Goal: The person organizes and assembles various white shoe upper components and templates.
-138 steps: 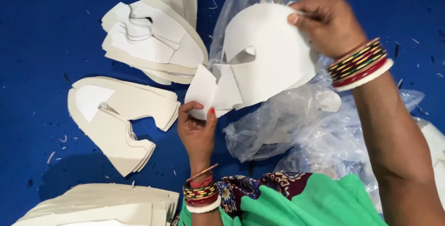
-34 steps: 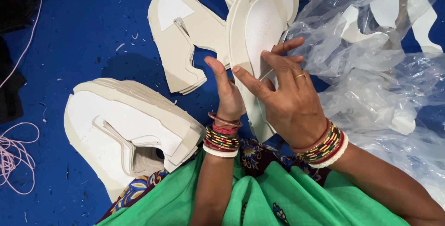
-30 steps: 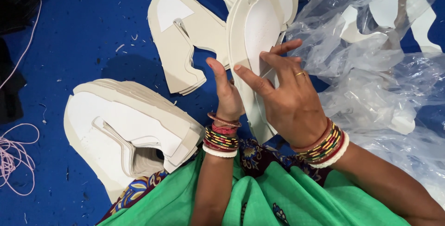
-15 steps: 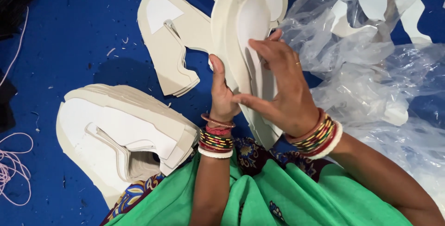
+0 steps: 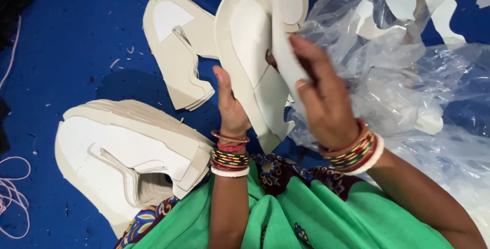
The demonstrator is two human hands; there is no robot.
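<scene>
Between both hands, cream cut-out sheets [image 5: 250,70] overlap.

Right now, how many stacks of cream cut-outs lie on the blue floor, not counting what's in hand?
2: big stack lower left, smaller stack upper centre. More may hide behind the held pieces.

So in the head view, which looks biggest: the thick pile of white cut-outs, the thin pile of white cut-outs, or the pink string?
1. Thick pile of cream-white foam cut-outs at lower left, though it lies nearer the camera.
2. Thin pile of cream-white foam cut-outs further up.
3. Pink string loop, partly cut off at the left edge.
</scene>
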